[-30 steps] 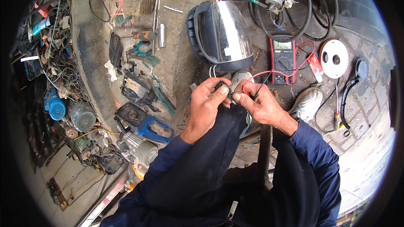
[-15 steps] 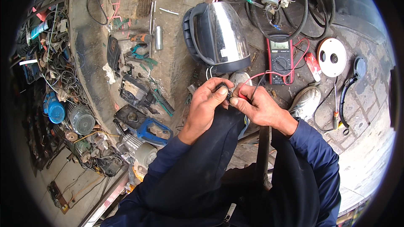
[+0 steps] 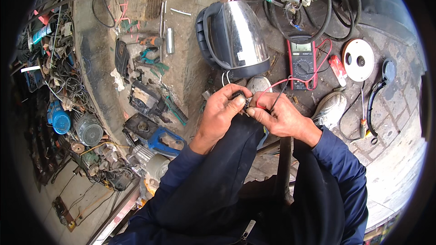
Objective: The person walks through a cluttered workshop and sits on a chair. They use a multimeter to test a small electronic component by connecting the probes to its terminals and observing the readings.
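Observation:
Pinched between the thumb and fingers of my left hand [image 3: 216,117] is a small black part [image 3: 238,94], mostly covered by the fingers. My right hand [image 3: 287,117] is closed on the test leads [image 3: 266,91], one red and one black, right against that part. Their tips are hidden between my fingers. The red lead runs to a red-edged multimeter [image 3: 303,67] lying face up beyond my right hand; its reading is too small to make out. Just past my left hand an electric kettle [image 3: 245,38] of shiny metal and dark plastic lies on its side.
On the right are a white round disc [image 3: 358,61], a red-and-white packet [image 3: 337,70], a screwdriver [image 3: 362,127] and a curved black handle [image 3: 370,104]. Coiled black cable [image 3: 327,27] lies at the back. Leftward are a blue hacksaw-like frame [image 3: 165,144], pliers [image 3: 149,57] and several motors [image 3: 59,117].
My right fingers have shifted slightly against the black part, and the red lead's grip end is less visible. My left hand keeps its pinch. The whole view has moved very slightly.

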{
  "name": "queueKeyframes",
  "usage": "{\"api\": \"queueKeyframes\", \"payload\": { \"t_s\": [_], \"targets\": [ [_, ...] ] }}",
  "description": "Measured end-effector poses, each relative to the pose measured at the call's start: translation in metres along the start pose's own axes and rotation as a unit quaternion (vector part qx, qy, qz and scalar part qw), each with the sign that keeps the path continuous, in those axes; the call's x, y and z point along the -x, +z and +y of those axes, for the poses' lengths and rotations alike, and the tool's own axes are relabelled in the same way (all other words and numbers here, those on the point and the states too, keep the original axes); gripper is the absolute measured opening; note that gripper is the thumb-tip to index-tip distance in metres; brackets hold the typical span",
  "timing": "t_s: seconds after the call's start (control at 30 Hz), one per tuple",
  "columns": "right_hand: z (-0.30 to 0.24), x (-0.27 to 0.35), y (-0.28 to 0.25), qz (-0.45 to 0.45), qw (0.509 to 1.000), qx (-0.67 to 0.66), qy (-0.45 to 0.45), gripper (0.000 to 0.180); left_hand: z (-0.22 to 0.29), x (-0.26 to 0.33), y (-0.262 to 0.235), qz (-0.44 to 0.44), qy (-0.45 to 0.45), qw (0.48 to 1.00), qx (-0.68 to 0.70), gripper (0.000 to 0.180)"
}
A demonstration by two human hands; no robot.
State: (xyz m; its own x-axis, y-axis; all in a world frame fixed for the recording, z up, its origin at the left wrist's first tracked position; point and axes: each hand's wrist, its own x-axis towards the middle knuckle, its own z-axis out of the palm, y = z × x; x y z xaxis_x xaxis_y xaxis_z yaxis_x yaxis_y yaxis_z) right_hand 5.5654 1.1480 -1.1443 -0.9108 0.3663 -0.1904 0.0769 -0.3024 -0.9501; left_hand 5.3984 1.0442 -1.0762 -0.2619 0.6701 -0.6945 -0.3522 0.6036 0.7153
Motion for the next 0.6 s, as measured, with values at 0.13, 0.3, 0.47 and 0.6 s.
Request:
{"api": "queueKeyframes", "payload": {
  "t_s": [0.13, 0.3, 0.47, 0.6],
  "targets": [
    [0.004, 0.002, 0.004, 0.006, 1.000, -0.023, 0.019, 0.034, -0.002, 0.001, 0.002, 0.018, 0.002, 1.000, 0.018, 0.017],
    [0.001, 0.000, 0.012, 0.030, 0.999, -0.023, 0.035, 0.034, -0.006, 0.004, 0.011, 0.086, 0.048, 0.995, -0.026, 0.016],
    [0.001, -0.001, 0.010, 0.028, 1.000, 0.010, -0.002, 0.031, -0.008, 0.005, 0.008, 0.084, 0.056, 0.994, -0.029, 0.015],
    [0.006, -0.002, 0.008, 0.021, 0.999, -0.012, -0.036, 0.027, -0.012, 0.005, 0.000, 0.057, 0.029, 0.997, 0.037, 0.019]
  ]
}}
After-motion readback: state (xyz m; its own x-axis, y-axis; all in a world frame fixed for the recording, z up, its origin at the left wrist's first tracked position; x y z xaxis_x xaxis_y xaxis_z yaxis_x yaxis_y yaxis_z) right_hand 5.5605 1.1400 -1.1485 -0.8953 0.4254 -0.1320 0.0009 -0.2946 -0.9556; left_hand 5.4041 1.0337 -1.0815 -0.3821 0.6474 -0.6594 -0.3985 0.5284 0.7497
